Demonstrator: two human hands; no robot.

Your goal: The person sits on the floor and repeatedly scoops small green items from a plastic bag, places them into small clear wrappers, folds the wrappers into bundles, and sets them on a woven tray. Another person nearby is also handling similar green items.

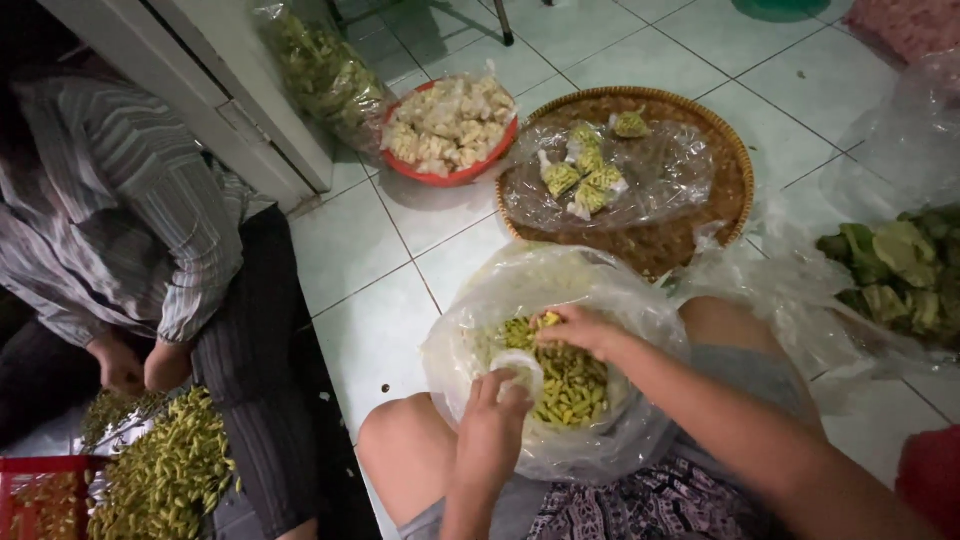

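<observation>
So closest to the camera you've got the person's lap, knees bare, with a big clear plastic bag (560, 300) sitting between them, full of small yellow-green snack pieces (572, 385). The left hand (492, 425) is closed around a small clear bag (520, 372), pinching it at the rim of the big one. The right hand (582, 328) reaches in from the other side, fingers curled down over a little bunch of the yellow-green pieces right above the pile, so it's gripping some, though how many you can't really tell.

Off to the left, another person in a striped shirt (120, 210) sits on the floor, their hands (140, 365) low by their knees, next to a heap of the same yellow-green pieces (165, 475) and a red crate (40, 495) at the corner. To the right there's a loose clear sheet with green leafy-looking chips (900, 270) on it.

A bit further out on the white tiled floor (370, 240) sits a round woven tray (735, 165) lined with plastic, holding around 5 small filled packets (590, 175). Just beside it, to the left, is a red bowl (455, 175) piled with pale packed snacks (450, 120), and behind that a clear bag of greenish stuff (325, 70) leans against a white door frame (215, 95).
</observation>
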